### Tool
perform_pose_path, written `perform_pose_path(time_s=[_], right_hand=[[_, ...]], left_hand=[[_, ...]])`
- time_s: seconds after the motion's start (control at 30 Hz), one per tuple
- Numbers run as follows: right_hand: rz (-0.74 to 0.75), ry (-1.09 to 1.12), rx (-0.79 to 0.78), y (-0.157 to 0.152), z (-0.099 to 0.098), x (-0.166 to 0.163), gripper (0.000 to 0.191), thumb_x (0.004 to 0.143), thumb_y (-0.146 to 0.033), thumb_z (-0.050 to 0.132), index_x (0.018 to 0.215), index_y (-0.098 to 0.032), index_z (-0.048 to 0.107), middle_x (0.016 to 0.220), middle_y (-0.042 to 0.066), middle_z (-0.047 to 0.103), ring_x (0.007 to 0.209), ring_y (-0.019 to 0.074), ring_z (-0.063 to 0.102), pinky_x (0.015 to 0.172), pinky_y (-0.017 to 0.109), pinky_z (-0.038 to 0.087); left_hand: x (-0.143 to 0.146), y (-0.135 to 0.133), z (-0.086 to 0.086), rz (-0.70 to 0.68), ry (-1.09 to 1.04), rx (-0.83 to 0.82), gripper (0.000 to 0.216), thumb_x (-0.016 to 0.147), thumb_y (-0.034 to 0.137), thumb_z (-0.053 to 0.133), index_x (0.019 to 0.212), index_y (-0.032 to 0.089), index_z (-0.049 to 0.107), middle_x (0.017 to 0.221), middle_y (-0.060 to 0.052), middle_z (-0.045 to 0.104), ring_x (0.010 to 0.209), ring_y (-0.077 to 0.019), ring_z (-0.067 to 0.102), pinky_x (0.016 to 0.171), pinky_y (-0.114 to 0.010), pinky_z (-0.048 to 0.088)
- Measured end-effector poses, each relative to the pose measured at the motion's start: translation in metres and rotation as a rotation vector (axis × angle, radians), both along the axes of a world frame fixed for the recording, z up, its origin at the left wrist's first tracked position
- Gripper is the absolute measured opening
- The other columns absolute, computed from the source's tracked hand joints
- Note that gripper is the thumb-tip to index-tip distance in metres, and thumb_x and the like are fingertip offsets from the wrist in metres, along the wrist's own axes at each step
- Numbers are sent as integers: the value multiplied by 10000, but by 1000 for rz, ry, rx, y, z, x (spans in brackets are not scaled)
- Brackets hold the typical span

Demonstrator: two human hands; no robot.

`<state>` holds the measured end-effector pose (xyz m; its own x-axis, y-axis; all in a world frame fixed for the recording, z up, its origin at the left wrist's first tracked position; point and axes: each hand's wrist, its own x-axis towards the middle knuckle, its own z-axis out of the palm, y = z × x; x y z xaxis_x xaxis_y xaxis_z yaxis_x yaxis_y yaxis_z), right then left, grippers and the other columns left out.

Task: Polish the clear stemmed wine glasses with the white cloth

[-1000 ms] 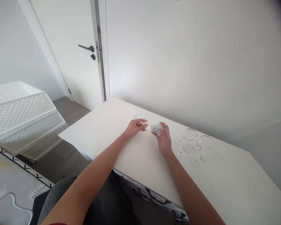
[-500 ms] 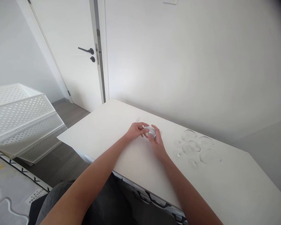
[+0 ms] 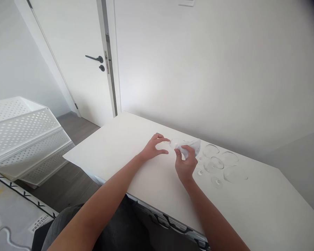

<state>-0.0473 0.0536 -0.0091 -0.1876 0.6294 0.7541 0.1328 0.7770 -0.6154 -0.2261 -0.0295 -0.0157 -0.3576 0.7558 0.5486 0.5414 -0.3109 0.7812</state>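
Observation:
A clear stemmed glass [image 3: 174, 143] lies on its side over the white table [image 3: 136, 174], hard to see against it. My left hand [image 3: 154, 147] pinches its stem end with curled fingers. My right hand [image 3: 184, 163] is closed on a crumpled white cloth [image 3: 193, 147] pressed against the glass's bowl. Both forearms reach in from the bottom of the view.
Several clear stemmed glasses [image 3: 216, 163] stand close together just right of my right hand. A white wall runs behind the table. A white door with a dark handle [image 3: 94, 58] is at the back left, and white perforated stacked bins [image 3: 21, 136] stand on the floor at the left.
My right hand and the cloth slid left up to my left hand, then back right along the glass. My left hand has shifted slightly right.

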Motion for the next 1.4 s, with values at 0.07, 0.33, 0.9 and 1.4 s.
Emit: perform_pose_path(time_s=[0.07,0.33,0.9,1.4], right_hand=[[29,4,-38,-3,1,1,284,911,-454,739,1018,-203,657,943,75,742,802,214,705,715,347,572],[231,13,-299,-9,12,6,462,971,-297,502,1430,-259,537,1312,120,633,1099,257,646,957,482,551],[287,22,-695,5,17,4,572,738,-257,803,1189,-294,453,1060,8,589,894,172,618,691,291,558],[479,430,-906,10,12,0,656,659,-169,789,1088,-340,322,1044,-55,581,822,95,616,670,201,488]], left_hand=[[0,4,-4,-22,146,-14,420,831,490,838,1159,247,738,1275,-109,677,1239,-284,603,1126,-461,441],[-3,-3,0,46,-171,-202,375,1042,457,499,767,204,531,747,-19,692,863,-182,623,830,-308,463],[-3,-11,5,-518,-382,-210,532,973,616,610,711,176,464,638,29,477,591,-120,558,632,-268,425],[-2,-15,12,-620,-410,-296,548,935,624,657,685,177,461,628,32,451,567,-113,520,631,-284,423]])
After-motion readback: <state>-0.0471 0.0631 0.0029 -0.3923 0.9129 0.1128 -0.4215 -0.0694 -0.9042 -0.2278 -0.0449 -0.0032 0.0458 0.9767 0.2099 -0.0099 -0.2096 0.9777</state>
